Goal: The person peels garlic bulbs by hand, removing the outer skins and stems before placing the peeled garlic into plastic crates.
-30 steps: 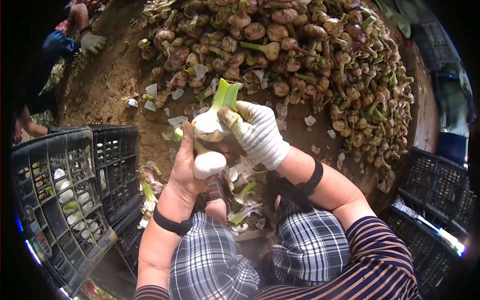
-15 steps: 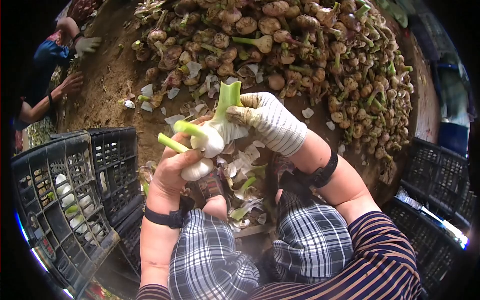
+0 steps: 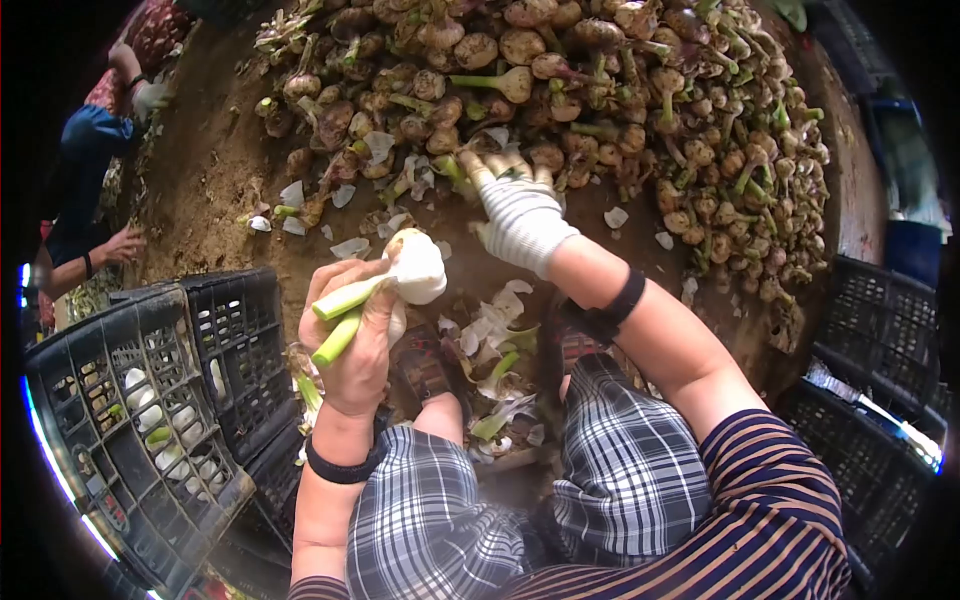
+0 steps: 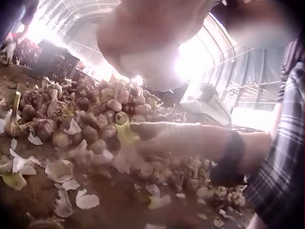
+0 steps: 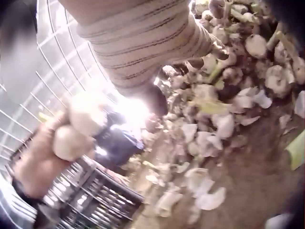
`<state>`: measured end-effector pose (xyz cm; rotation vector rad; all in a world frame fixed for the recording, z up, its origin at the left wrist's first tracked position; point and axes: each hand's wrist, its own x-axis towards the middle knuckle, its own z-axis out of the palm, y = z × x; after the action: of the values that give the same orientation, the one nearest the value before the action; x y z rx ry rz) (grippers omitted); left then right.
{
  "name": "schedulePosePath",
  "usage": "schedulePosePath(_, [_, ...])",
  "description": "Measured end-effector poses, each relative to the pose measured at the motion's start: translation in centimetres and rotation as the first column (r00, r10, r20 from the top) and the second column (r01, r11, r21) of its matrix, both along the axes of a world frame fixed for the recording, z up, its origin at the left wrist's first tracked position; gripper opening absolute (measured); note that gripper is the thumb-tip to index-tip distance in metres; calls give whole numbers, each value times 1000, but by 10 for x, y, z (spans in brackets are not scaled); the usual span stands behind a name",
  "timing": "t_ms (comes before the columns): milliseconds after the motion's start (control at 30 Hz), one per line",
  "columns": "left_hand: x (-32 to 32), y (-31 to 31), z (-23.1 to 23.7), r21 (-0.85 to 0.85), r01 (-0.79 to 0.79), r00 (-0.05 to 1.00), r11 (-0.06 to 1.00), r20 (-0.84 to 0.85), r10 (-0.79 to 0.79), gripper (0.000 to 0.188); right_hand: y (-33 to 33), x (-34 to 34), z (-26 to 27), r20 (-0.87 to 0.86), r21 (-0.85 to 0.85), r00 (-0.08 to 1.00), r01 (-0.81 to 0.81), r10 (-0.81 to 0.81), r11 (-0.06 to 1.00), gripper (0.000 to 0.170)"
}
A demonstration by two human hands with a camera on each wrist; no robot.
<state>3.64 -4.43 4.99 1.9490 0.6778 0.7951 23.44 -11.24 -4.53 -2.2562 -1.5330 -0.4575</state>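
Observation:
My bare left hand [image 3: 358, 375] grips two peeled garlic bulbs by their green stems [image 3: 338, 338]. One white bulb [image 3: 420, 268] shows above the fingers; the second bulb [image 5: 69, 142] appears beside it in the right wrist view. My right hand [image 3: 522, 215], in a striped white glove, reaches forward with fingers spread over the edge of the garlic pile. Close by its fingertips is a pale green strip of stem peel [image 4: 126, 133], blurred in both wrist views.
A large heap of unpeeled garlic [image 3: 600, 90] covers the ground ahead. Black crates [image 3: 140, 420] stand at the left, with white bulbs inside, and more crates [image 3: 880, 350] at the right. Peel scraps [image 3: 495, 325] lie between my feet. Another person's arm [image 3: 115, 245] shows at far left.
My right hand pulled the green outer layer off a bulb, moved forward away from the left hand and let the peel go. The left hand has turned, its stems now pointing down-left.

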Motion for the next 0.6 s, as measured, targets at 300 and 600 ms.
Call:
schedulePosePath(300, [8,-3,1,283,-53,994,958,-78,78,21,-6,-27,96,-576,-62,748,-443,331,894,19])
schedulePosePath(600, [-2,-3,-2,208,50,999,977,-18,-47,23,14,5,68,-570,-7,807,-193,155,981,16])
